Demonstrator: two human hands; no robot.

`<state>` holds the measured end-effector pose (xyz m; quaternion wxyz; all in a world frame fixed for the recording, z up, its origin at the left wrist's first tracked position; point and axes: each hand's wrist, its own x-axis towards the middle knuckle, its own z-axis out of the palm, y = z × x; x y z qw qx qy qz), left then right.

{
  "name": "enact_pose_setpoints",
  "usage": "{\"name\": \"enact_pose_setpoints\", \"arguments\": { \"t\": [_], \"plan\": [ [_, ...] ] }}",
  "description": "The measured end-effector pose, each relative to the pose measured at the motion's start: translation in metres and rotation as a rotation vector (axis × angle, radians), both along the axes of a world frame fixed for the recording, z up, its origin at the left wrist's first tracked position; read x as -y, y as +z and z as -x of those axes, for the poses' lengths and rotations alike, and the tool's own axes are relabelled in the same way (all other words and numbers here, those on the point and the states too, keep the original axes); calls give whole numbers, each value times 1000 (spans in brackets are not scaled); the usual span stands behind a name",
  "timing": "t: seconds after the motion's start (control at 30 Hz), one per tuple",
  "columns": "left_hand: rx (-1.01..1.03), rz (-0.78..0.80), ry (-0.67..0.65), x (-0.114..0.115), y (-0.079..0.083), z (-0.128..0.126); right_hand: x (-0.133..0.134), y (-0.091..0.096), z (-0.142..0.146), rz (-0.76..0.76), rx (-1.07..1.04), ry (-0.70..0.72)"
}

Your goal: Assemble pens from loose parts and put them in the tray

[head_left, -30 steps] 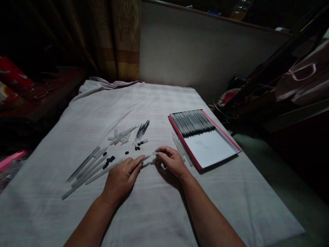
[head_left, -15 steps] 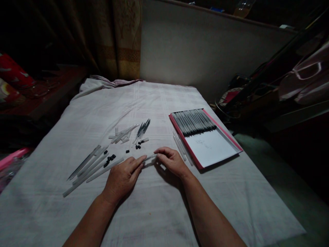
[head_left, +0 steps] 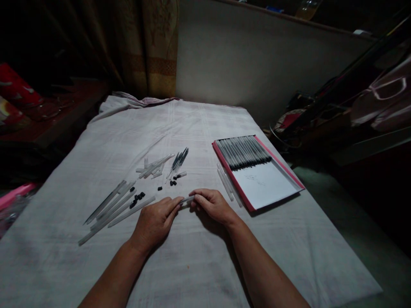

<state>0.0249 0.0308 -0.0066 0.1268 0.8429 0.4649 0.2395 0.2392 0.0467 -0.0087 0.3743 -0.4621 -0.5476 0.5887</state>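
My left hand [head_left: 156, 221] and my right hand [head_left: 212, 204] meet over the white cloth [head_left: 199, 265], both pinched on one clear pen barrel [head_left: 186, 199] held between them. To the left lie several clear barrels [head_left: 113, 208] with small black caps [head_left: 136, 200] among them. Farther back sit short clear parts [head_left: 154, 166] and a bundle of dark refills [head_left: 179, 161]. A red-edged tray [head_left: 275, 183] at the right holds a row of finished pens [head_left: 243, 152].
Two clear pens [head_left: 226, 185] lie beside the tray's left edge. A curtain [head_left: 150, 47] hangs behind the table. Bags and clutter [head_left: 362, 102] fill the right side. A dark wooden surface [head_left: 48, 124] and a pink object [head_left: 14, 194] are at the left.
My hands have come closer together along the barrel, and my right hand has slid left and slightly toward me. The rest is unchanged.
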Motion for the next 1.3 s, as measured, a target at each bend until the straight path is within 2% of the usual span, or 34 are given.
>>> {"name": "enact_pose_setpoints", "arguments": {
  "t": [0.23,0.37,0.63,0.73,0.87,0.93,1.07,1.13,1.2,1.3],
  "plan": [
    [123,53,18,1,-3,-4,-2,3,5,30,-66,-32],
    [222,37,53,-1,-5,-10,-4,7,12,14,-137,-144],
    [331,-9,69,-6,-6,-9,-3,17,23,58,-260,-166],
    [344,-21,84,-7,-7,-8,-9,24,14,8,-218,-239],
    [353,-44,132,-8,-11,-7,-14,30,5,-33,-207,-410],
    [350,-33,131,-8,-13,-8,-10,28,10,-16,-207,-390],
    [342,37,120,-7,-13,-8,-5,23,26,-33,-152,-248],
    [346,79,132,-6,-10,-8,-15,29,18,-108,-96,-254],
    [356,123,151,-6,-7,-7,-35,41,-4,-213,-1,-323],
    [400,191,181,-7,-4,-7,-73,65,-52,-376,352,-491]
  ]
}}
